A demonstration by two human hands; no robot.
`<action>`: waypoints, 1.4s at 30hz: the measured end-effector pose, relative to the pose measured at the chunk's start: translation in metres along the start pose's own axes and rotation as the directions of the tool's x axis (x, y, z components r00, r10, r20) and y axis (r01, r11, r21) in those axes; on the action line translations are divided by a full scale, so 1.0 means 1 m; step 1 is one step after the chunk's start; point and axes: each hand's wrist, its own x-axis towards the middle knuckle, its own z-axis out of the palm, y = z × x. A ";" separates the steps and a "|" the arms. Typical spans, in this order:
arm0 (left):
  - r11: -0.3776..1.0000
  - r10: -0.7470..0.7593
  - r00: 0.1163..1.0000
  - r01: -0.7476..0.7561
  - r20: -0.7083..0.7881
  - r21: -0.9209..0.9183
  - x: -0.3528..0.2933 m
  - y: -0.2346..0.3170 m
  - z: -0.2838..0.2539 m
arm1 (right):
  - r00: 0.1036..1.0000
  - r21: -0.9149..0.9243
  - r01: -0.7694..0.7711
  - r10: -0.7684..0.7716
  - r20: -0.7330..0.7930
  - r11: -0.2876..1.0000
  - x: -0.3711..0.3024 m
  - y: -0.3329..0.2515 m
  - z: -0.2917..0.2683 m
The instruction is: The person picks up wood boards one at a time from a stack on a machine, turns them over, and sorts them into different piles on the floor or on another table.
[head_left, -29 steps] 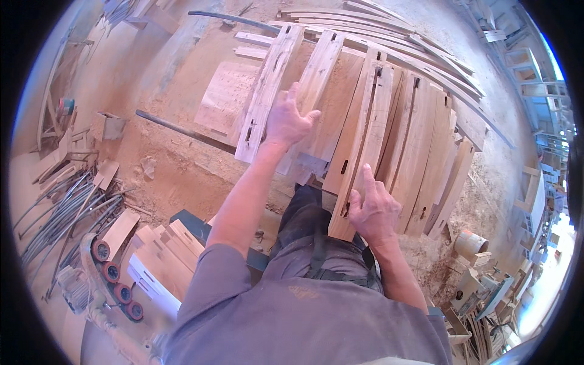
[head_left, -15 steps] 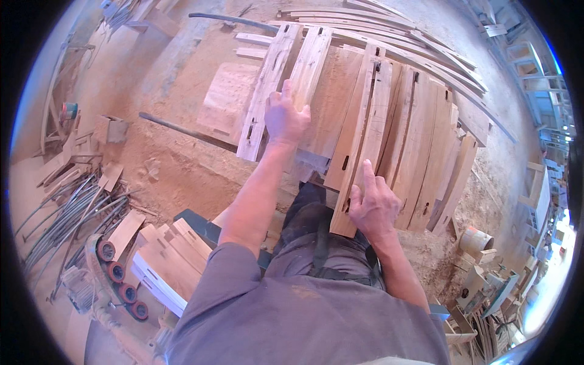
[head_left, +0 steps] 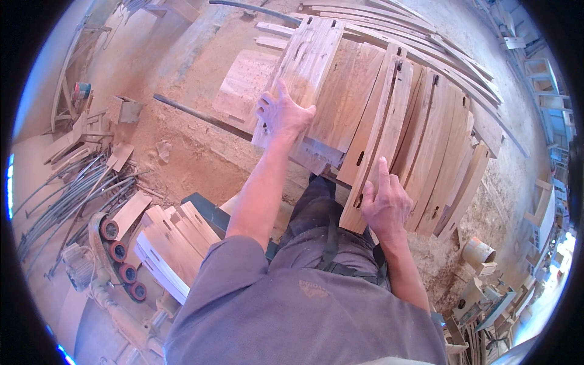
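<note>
Two pale slotted wooden planks (head_left: 311, 58) lie side by side at the left of a row of boards. My left hand (head_left: 285, 115) grips across their near part, thumb out to the right, index finger stretched forward, the other fingers bent at the left edge. A longer slotted plank (head_left: 389, 118) juts toward me, its near end close to my legs. My right hand (head_left: 388, 205) is closed on that near part, index finger straight along the wood and the other fingers curled; their tips are hidden. Broad flat boards (head_left: 347, 91) lie between the two places.
More slotted boards (head_left: 447, 155) fill the row's right side. Long strips (head_left: 389, 27) lie beyond. A dark bar (head_left: 201, 115) sticks out leftward under the row. At the lower left are metal rods (head_left: 73, 188), a machine with round rollers (head_left: 123, 272) and stacked boards (head_left: 176, 240). A bucket (head_left: 477, 250) stands at right.
The two left planks, apart before, now lie against each other. My left hand has spread, its thumb reaching farther right. My right hand stays on its plank. The whole view has shifted slightly.
</note>
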 end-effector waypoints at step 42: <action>0.419 0.451 0.866 0.008 0.216 -0.908 -0.103 0.009 -0.038 | 0.956 0.655 -0.264 0.283 0.079 0.708 -0.048 0.133 -0.069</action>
